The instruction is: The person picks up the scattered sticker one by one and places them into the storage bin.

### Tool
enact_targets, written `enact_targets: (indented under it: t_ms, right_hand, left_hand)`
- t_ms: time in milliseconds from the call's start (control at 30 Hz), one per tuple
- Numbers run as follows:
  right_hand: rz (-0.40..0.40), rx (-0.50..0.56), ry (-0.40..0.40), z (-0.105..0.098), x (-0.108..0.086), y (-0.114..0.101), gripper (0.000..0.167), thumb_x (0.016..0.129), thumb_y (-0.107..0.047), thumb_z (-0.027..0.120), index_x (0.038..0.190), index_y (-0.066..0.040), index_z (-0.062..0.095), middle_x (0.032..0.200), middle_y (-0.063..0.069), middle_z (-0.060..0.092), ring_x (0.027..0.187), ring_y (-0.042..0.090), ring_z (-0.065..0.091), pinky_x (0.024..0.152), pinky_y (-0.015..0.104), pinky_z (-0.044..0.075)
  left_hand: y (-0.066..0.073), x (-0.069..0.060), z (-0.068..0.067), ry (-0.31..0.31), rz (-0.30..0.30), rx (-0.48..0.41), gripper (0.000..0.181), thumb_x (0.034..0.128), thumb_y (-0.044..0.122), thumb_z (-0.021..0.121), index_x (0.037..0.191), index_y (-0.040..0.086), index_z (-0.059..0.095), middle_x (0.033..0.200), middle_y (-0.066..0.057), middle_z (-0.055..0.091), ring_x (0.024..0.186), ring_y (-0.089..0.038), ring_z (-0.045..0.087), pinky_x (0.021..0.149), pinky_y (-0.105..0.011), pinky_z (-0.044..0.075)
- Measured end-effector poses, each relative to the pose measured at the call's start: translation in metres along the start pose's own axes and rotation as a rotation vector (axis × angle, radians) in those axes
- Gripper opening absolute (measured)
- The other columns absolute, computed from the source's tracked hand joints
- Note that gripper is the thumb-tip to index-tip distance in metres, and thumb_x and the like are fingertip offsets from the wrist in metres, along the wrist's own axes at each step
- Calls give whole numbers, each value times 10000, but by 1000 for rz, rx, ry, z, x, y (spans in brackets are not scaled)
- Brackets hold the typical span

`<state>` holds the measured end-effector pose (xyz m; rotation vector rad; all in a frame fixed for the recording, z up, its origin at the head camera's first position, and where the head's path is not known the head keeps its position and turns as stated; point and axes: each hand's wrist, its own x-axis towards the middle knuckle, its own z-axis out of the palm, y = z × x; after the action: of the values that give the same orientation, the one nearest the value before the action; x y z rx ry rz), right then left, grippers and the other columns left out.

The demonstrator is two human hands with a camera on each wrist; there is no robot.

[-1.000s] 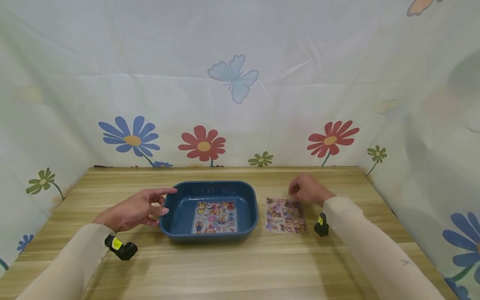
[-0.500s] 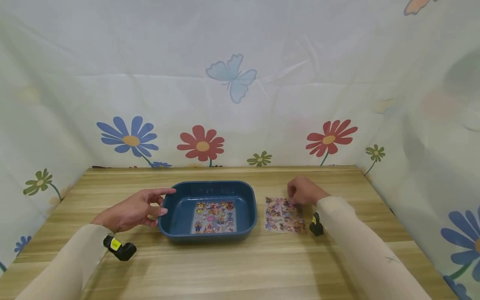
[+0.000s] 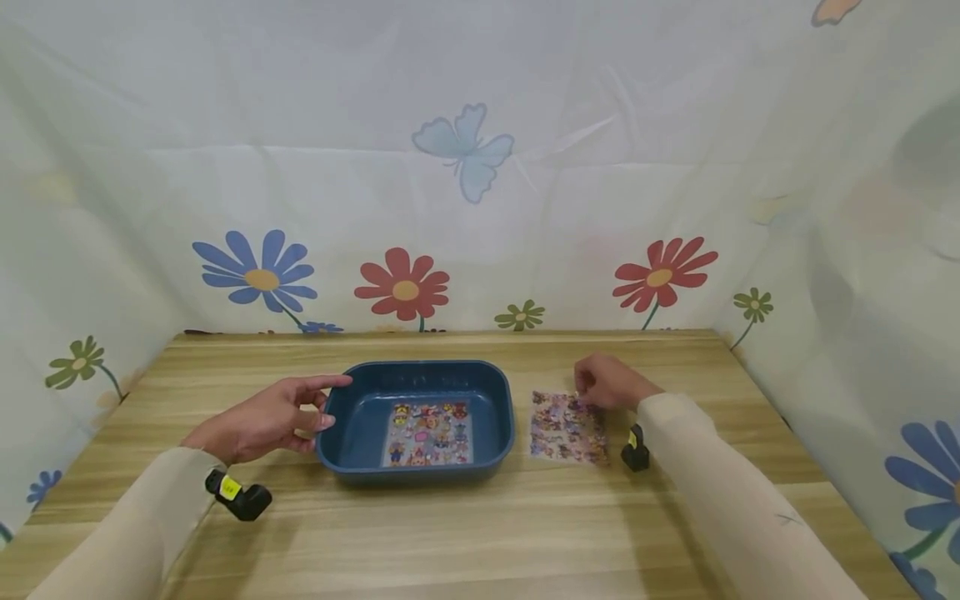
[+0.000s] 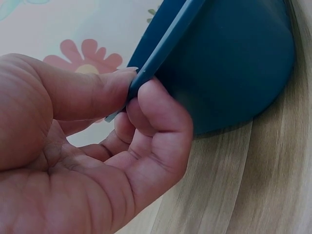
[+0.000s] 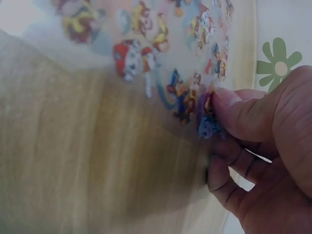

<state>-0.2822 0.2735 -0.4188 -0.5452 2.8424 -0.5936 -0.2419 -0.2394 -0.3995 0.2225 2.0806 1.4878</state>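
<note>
A blue rectangular tray (image 3: 416,476) stands on the table, with a clear sheet of colourful cartoon stickers (image 3: 429,435) lying flat inside. The left hand (image 3: 258,421) pinches the tray's left rim; in the left wrist view the thumb of that hand (image 4: 92,141) is on the rim and curled fingers are under it. Right of the tray lies a stack or sheet of similar stickers (image 3: 567,429). The right hand (image 3: 617,382) is at its far right corner, and in the right wrist view the hand (image 5: 263,141) pinches the sticker edge (image 5: 183,100) between thumb and fingers.
The wooden table (image 3: 450,542) ends at a white cloth backdrop (image 3: 570,208) printed with flowers and a butterfly. Cloth also hangs along the left and right sides. A small black device with a yellow label (image 3: 238,495) is on each wrist.
The right hand has shifted very slightly left at the sticker sheet's corner. The left hand and the tray keep their places apart from a small shift of the view.
</note>
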Motion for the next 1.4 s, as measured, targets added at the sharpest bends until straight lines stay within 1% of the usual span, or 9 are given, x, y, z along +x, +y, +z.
enact_targets:
  t_ms: [133, 367, 600, 767, 900, 967, 1067, 1300, 1400]
  right_hand:
    - [-12, 13, 28, 2, -2, 5, 116, 861, 42, 689, 814, -60, 661, 792, 47, 624, 742, 167, 558, 685, 293, 465]
    - [7, 2, 86, 2, -2, 9, 159, 884, 40, 620, 811, -91, 673, 806, 45, 641, 747, 170, 569, 698, 320, 480]
    - [63, 36, 74, -1, -1, 8, 150, 930, 21, 608, 843, -91, 657, 828, 51, 618, 765, 184, 560, 701, 316, 471]
    - [38, 35, 94, -2, -3, 9, 153, 911, 43, 586, 825, -66, 650, 805, 53, 606, 742, 180, 548, 684, 317, 458]
    - [60, 51, 96, -3, -6, 8, 135, 917, 23, 592, 844, -75, 650, 832, 58, 616, 767, 187, 560, 698, 317, 474]
    - [67, 63, 95, -4, -6, 9, 135, 926, 16, 589, 859, -84, 651, 848, 59, 622, 781, 192, 567, 708, 318, 483]
    - [46, 78, 101, -7, -7, 11, 142, 941, 26, 586, 871, -77, 654, 859, 68, 632, 794, 197, 577, 727, 335, 499]
    - [31, 162, 119, -9, -11, 17, 134, 948, 32, 636, 932, -58, 734, 930, 73, 721, 887, 201, 647, 876, 432, 558]
    - [38, 192, 127, -8, -12, 19, 143, 946, 41, 636, 947, -40, 754, 934, 84, 735, 881, 206, 649, 857, 410, 555]
  left_hand:
    - [1, 0, 0, 1, 0, 2, 769, 997, 59, 660, 1655, 149, 273, 1143, -130, 438, 869, -222, 581, 715, -324, 583]
    - [3, -1, 1, 1, -7, 2, 771, 997, 54, 658, 1656, 149, 269, 1151, -134, 438, 870, -223, 586, 721, -326, 589]
    - [4, -1, 1, 0, -7, 4, 768, 999, 53, 655, 1656, 149, 269, 1149, -135, 439, 872, -222, 582, 717, -325, 582]
    - [6, -1, 2, 1, -8, 10, 767, 997, 53, 658, 1655, 144, 274, 1151, -139, 444, 894, -228, 587, 724, -325, 586]
    - [7, -2, 2, 2, -9, 12, 764, 996, 53, 658, 1653, 140, 278, 1152, -139, 444, 908, -232, 585, 730, -331, 588]
    - [7, -3, 2, 3, -9, 13, 766, 995, 56, 662, 1653, 141, 279, 1151, -139, 445, 911, -236, 584, 731, -332, 588]
    - [7, -3, 2, 5, -12, 13, 768, 994, 59, 666, 1653, 140, 279, 1150, -138, 443, 915, -235, 584, 734, -333, 590]
    - [7, -3, 3, 8, -17, 17, 766, 995, 59, 665, 1653, 140, 281, 1156, -141, 444, 911, -236, 586, 735, -336, 591]
    - [7, -3, 3, 8, -17, 15, 766, 995, 58, 664, 1653, 141, 280, 1158, -140, 442, 913, -235, 588, 740, -338, 593]
